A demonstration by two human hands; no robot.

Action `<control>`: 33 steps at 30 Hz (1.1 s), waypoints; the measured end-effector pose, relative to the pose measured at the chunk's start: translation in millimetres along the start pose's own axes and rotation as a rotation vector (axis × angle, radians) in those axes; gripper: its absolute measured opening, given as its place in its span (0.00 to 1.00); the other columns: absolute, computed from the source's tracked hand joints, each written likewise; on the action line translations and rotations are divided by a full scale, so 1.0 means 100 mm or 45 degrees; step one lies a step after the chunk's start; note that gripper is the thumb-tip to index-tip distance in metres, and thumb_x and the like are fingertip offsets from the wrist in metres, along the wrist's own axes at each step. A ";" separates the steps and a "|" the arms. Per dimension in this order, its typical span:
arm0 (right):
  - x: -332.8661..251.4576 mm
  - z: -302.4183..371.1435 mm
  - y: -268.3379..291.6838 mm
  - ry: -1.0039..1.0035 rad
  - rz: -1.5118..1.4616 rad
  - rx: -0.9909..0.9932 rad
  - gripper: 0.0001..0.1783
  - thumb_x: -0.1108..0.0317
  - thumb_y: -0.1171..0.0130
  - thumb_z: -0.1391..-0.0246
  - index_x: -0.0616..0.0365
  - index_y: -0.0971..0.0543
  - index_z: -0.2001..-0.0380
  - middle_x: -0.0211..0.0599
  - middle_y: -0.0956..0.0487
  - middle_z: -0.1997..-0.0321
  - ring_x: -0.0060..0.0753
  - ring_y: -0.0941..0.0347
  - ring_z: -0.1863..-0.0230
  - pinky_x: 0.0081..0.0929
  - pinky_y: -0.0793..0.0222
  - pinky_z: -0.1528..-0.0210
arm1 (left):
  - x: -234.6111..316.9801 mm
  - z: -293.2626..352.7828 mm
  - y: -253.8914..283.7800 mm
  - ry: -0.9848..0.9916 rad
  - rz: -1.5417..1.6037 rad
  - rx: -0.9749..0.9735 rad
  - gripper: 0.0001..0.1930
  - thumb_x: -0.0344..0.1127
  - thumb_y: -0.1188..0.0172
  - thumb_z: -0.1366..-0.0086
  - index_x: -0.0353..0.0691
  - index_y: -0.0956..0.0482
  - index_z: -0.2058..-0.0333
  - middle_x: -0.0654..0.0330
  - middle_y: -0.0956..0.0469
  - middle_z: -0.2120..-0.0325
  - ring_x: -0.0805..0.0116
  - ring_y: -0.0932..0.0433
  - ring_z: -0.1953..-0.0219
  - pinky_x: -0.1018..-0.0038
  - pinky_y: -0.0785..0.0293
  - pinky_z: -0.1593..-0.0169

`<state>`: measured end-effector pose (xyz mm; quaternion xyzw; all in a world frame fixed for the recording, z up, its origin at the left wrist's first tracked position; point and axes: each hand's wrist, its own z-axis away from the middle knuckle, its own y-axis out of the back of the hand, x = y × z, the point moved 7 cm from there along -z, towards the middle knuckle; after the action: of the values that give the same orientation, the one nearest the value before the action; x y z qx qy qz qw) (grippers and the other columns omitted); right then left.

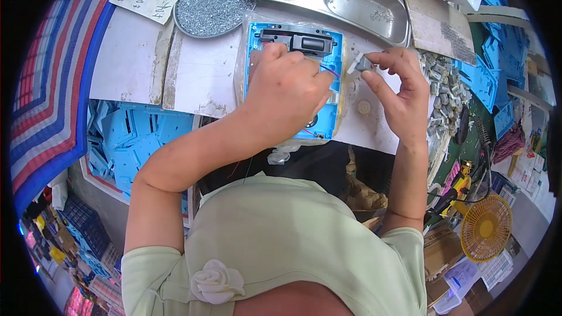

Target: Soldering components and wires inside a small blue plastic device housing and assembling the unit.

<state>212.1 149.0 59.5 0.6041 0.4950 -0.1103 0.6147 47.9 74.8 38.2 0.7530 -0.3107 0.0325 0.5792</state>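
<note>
My left hand [287,85] is curled over a light-blue plastic casing [336,52] that lies on the work table. Its fingertips are turned away, so whatever they grip is hidden. A black module [310,44] runs across the far end of the casing, and thin red and blue wires [329,70] show beside my left hand. Just right of the casing, my right hand [404,90] pinches a small grey part with a white tab [363,65] between thumb and forefinger. On the table below that part lies a small round whitish piece [364,107].
A round tray of small screws [212,1] and a steel compartment tray [333,20] stand at the back. Similar grey parts [448,90] are heaped at the right edge. Blue plastic panels [140,143] fill a box at lower left. A yellow fan [486,228] stands at right.
</note>
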 end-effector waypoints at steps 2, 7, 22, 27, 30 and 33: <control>-0.01 0.02 0.00 0.001 -0.007 0.008 0.14 0.68 0.27 0.54 0.58 0.14 0.62 0.36 0.23 0.66 0.38 0.29 0.58 0.33 0.35 0.52 | 0.02 0.01 -0.01 -0.043 0.055 -0.008 0.09 0.34 0.30 0.45 0.46 0.15 0.64 0.65 0.23 0.74 0.64 0.24 0.64 0.62 0.36 0.51; -0.06 0.04 -0.24 0.130 0.029 -0.087 0.14 0.66 0.26 0.54 0.54 0.14 0.62 0.35 0.22 0.65 0.40 0.30 0.58 0.36 0.34 0.52 | -0.04 0.23 0.22 -0.131 0.165 0.108 0.10 0.32 0.29 0.47 0.47 0.15 0.64 0.66 0.24 0.74 0.65 0.25 0.66 0.62 0.36 0.52; -0.15 -0.09 -0.47 0.226 0.238 -0.239 0.15 0.65 0.25 0.57 0.54 0.15 0.63 0.34 0.25 0.70 0.42 0.33 0.61 0.36 0.34 0.59 | -0.07 0.57 0.29 -0.039 0.395 -0.030 0.11 0.30 0.29 0.48 0.43 0.14 0.63 0.65 0.23 0.73 0.65 0.24 0.66 0.62 0.34 0.50; -0.55 -0.09 -0.43 0.442 0.305 -0.045 0.19 0.69 0.26 0.60 0.51 0.17 0.61 0.33 0.24 0.67 0.42 0.31 0.60 0.36 0.34 0.58 | -0.22 0.62 0.53 -0.005 0.555 0.135 0.09 0.27 0.32 0.47 0.41 0.16 0.66 0.62 0.21 0.71 0.63 0.24 0.68 0.62 0.32 0.55; -0.63 -0.18 -0.65 0.572 0.301 -0.022 0.20 0.72 0.27 0.62 0.51 0.17 0.61 0.32 0.24 0.66 0.42 0.31 0.61 0.36 0.34 0.58 | -0.41 0.60 0.55 0.126 0.478 0.275 0.07 0.25 0.33 0.47 0.41 0.17 0.68 0.61 0.20 0.70 0.61 0.24 0.69 0.62 0.32 0.57; -0.62 -0.22 -0.65 0.558 0.279 -0.049 0.22 0.74 0.27 0.64 0.51 0.18 0.60 0.31 0.23 0.66 0.42 0.31 0.61 0.37 0.34 0.58 | -0.50 0.52 0.53 0.160 0.328 0.331 0.09 0.29 0.30 0.49 0.44 0.19 0.68 0.64 0.22 0.70 0.63 0.24 0.66 0.64 0.34 0.55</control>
<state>124.3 123.3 69.2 0.6518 0.5501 0.1001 0.5124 -35.6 42.4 45.6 0.7721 -0.3608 0.1930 0.4862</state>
